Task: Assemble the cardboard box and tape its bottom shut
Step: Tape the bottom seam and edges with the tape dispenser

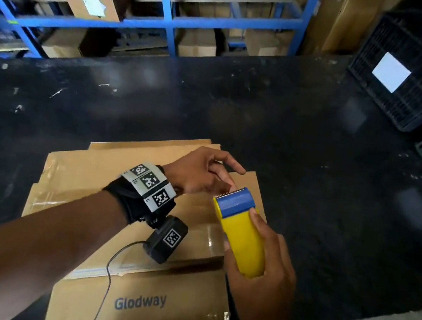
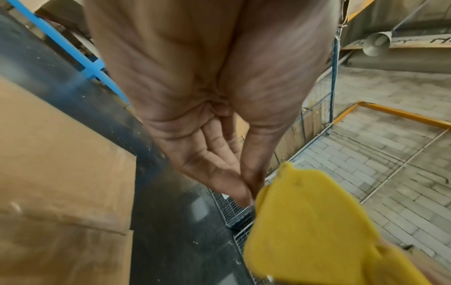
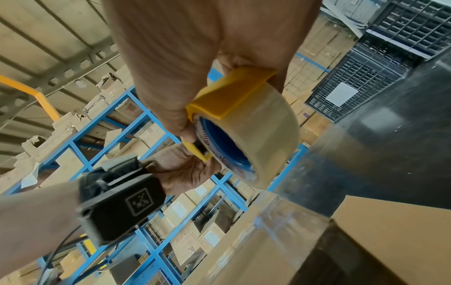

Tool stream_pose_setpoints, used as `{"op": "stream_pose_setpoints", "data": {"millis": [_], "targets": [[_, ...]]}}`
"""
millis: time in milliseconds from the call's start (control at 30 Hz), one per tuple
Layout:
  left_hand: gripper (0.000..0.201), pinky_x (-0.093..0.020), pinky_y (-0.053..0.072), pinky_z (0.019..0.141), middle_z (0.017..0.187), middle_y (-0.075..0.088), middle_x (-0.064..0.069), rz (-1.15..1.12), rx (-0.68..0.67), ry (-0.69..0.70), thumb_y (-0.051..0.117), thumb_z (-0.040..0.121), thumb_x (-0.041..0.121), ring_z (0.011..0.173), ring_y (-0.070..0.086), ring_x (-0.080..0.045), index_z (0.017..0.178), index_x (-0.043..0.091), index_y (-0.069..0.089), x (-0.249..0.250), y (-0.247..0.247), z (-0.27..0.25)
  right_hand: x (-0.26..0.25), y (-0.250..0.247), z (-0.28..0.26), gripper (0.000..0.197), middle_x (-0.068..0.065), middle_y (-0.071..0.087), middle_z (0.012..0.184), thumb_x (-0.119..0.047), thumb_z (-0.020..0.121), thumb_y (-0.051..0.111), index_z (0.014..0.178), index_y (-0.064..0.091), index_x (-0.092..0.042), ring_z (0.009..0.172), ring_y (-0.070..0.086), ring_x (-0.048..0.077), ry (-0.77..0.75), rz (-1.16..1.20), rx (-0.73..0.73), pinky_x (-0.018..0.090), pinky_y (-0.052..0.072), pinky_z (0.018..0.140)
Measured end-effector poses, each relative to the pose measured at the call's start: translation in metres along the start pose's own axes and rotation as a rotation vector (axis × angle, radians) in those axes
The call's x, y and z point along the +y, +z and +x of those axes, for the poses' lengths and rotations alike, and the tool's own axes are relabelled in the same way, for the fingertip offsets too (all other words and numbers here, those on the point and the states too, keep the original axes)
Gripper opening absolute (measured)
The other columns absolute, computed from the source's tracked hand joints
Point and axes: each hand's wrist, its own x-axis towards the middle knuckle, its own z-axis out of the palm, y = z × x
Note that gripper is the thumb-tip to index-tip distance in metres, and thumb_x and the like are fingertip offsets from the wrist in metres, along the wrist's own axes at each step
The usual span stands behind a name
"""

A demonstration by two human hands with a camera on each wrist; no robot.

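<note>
A flattened cardboard box (image 1: 107, 179) printed "Glodway" lies on the black table (image 1: 316, 149), with old clear tape strips on its panels. Above its right part my right hand (image 1: 243, 234) grips a yellow tape dispenser (image 1: 236, 204) with a blue front and a toothed blade. The clear tape roll (image 3: 263, 135) sits inside the dispenser in the right wrist view. My left hand (image 1: 225, 184) reaches to the blade end, thumb and fingers pinched together there (image 2: 246, 181) on the tape's loose end. The tape end itself is too thin to make out.
Two black plastic crates (image 1: 411, 72) stand at the table's far right. Blue shelving (image 1: 172, 15) stacked with cartons runs behind the table. A thin black cable (image 1: 107, 281) hangs from my left wrist over the box.
</note>
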Motion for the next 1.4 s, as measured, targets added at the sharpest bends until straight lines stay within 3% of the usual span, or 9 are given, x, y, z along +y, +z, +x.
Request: {"op": "stream_pose_setpoints", "data": {"millis": [200, 300, 367, 467, 567, 700, 800, 967, 1400], "targets": [[0.041, -0.031, 0.063, 0.081, 0.092, 0.082, -0.010, 0.092, -0.027, 0.017, 0.073, 0.088, -0.010, 0.090, 0.079, -0.018, 0.122, 0.011, 0.069, 0.001, -0.053, 0.022, -0.039, 0.020, -0.009, 0.076, -0.003, 0.059, 0.102, -0.030, 0.068, 0.088, 0.138, 0.057, -0.033, 0.082, 0.062, 0.017, 0.037, -0.078, 0.039, 0.030, 0.055, 0.067], [0.044, -0.024, 0.061, 0.078, 0.098, 0.081, -0.009, 0.115, 0.060, 0.024, 0.075, 0.087, -0.007, 0.092, 0.079, -0.017, 0.127, 0.010, 0.066, 0.016, -0.103, 0.039, -0.041, 0.012, -0.014, 0.084, -0.014, 0.054, 0.099, -0.045, 0.068, 0.084, 0.137, 0.040, -0.061, 0.082, 0.057, 0.007, 0.120, -0.109, -0.033, 0.013, 0.043, 0.071], [0.046, -0.023, 0.060, 0.080, 0.101, 0.081, -0.007, 0.162, 0.059, 0.002, 0.081, 0.083, 0.004, 0.097, 0.078, -0.017, 0.126, 0.016, 0.066, 0.024, -0.121, 0.049, -0.043, 0.008, -0.015, 0.083, -0.031, 0.050, 0.113, -0.062, 0.066, 0.072, 0.132, 0.023, -0.076, 0.101, 0.054, -0.005, 0.195, -0.087, -0.173, 0.003, 0.035, 0.078], [0.044, -0.024, 0.059, 0.084, 0.100, 0.082, -0.003, 0.234, -0.033, -0.001, 0.081, 0.085, 0.009, 0.100, 0.077, -0.016, 0.126, 0.017, 0.067, 0.022, -0.125, 0.076, -0.039, 0.010, -0.006, 0.083, -0.038, 0.048, 0.131, -0.065, 0.064, 0.071, 0.139, 0.036, -0.057, 0.121, 0.042, -0.021, 0.178, -0.089, -0.143, 0.009, 0.036, 0.084], [0.043, -0.026, 0.058, 0.088, 0.095, 0.081, 0.001, 0.246, -0.051, -0.012, 0.077, 0.088, 0.002, 0.100, 0.076, -0.011, 0.127, 0.016, 0.068, 0.008, -0.126, 0.107, -0.044, 0.030, 0.012, 0.074, -0.023, 0.055, 0.113, -0.080, 0.061, 0.064, 0.129, 0.046, -0.056, 0.107, 0.056, -0.003, 0.239, -0.033, -0.185, 0.008, 0.033, 0.078], [0.044, -0.034, 0.059, 0.096, 0.088, 0.080, 0.003, 0.267, -0.050, -0.016, 0.073, 0.089, -0.006, 0.103, 0.075, -0.019, 0.128, 0.012, 0.068, -0.014, -0.129, 0.136, -0.047, 0.049, 0.028, 0.069, -0.010, 0.055, 0.098, -0.041, 0.070, 0.079, 0.135, 0.059, -0.030, 0.094, 0.049, -0.021, 0.204, -0.091, -0.033, -0.004, 0.034, 0.077], [0.044, -0.028, 0.059, 0.092, 0.094, 0.080, -0.002, 0.298, -0.050, -0.042, 0.072, 0.090, -0.005, 0.102, 0.075, -0.017, 0.130, 0.012, 0.067, -0.030, -0.133, 0.152, -0.050, 0.058, 0.042, 0.070, -0.012, 0.049, 0.094, -0.043, 0.073, 0.083, 0.138, 0.056, -0.034, 0.091, 0.047, -0.026, 0.280, -0.108, -0.053, 0.000, 0.034, 0.059], [0.044, -0.012, 0.055, 0.072, 0.094, 0.078, -0.005, 0.258, -0.047, -0.071, 0.072, 0.090, -0.007, 0.084, 0.074, -0.001, 0.130, 0.009, 0.066, -0.047, -0.136, 0.170, -0.045, 0.068, 0.061, 0.071, -0.012, 0.047, 0.096, -0.047, 0.075, 0.080, 0.140, 0.052, -0.038, 0.081, 0.046, -0.019, 0.332, -0.116, -0.128, 0.001, 0.033, 0.060], [0.048, -0.026, 0.058, 0.087, 0.087, 0.079, 0.004, 0.210, -0.093, -0.137, 0.072, 0.088, -0.008, 0.101, 0.073, -0.014, 0.130, 0.014, 0.067, -0.071, -0.136, 0.189, -0.040, 0.083, 0.068, 0.072, -0.013, 0.047, 0.092, -0.052, 0.070, 0.071, 0.136, 0.054, -0.029, 0.067, 0.042, -0.013, 0.299, -0.147, -0.090, 0.001, 0.022, 0.059]]}}
